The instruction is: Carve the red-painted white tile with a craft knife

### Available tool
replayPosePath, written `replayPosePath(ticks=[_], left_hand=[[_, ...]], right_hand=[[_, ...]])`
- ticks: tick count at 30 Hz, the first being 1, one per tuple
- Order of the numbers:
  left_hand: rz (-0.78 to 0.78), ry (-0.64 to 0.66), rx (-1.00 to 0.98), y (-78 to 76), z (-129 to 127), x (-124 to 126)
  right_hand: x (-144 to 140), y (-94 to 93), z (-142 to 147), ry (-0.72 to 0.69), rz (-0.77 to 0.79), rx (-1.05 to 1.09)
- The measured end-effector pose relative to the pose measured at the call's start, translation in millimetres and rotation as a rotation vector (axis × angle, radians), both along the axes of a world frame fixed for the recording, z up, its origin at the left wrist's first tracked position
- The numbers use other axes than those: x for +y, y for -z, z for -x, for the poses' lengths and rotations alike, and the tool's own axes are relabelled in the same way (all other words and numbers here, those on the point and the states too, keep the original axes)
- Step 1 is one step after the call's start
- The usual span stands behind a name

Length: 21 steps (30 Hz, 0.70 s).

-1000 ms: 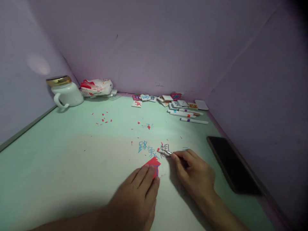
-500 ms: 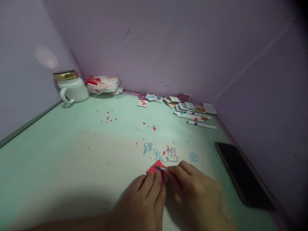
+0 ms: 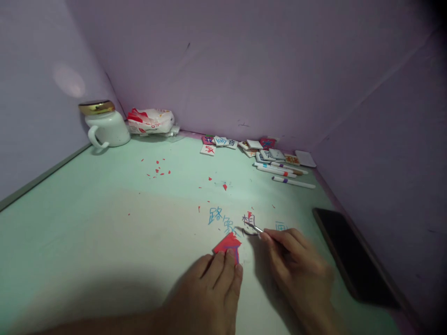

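Two fingertips of the left hand (image 3: 209, 293) pin a red paper piece (image 3: 227, 244) flat to the table (image 3: 87, 223). Right hand (image 3: 300, 272) pinches slim tweezers (image 3: 254, 227), tips carrying a red scrap over written characters (image 3: 230, 222). Beyond sit markers (image 3: 286, 174), tiles (image 3: 251, 148), a phone (image 3: 352, 253), a white jar (image 3: 104, 124).

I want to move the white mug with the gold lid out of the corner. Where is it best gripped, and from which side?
Probably by the handle. The white mug stands upright at the far left of the table, and its loop handle juts out toward the front left, free of the snack bag on its right. Come in from the front left; the gold lid may be loose.
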<state>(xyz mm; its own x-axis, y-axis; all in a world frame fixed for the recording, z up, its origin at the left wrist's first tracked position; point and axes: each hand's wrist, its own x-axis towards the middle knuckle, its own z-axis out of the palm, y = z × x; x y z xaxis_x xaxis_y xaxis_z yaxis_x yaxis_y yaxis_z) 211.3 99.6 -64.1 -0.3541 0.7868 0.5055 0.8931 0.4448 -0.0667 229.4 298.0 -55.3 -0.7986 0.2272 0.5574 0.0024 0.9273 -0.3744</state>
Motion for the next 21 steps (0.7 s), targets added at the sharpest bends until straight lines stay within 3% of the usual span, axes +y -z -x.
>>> replayPosePath(ticks=[4,8,13,21], left_hand=[[-0.018,0.014,-0.079,-5.0,3.3,1.4],[-0.102,0.045,-0.185,-15.3,6.6,-0.4],[-0.130,-0.096,-0.141,-19.6,3.7,-4.8],[-0.099,-0.036,-0.128,-12.5,5.1,-4.0]], right_hand=[[-13.9,-5.3,-4.1,-0.152,0.186,-0.070],[-15.9,-7.1,-3.0,-0.167,0.217,-0.070],[-10.4,-4.2,-8.7,-0.204,0.116,-0.070],[-21.5,-12.8,-7.3,-0.206,-0.120,-0.108]])
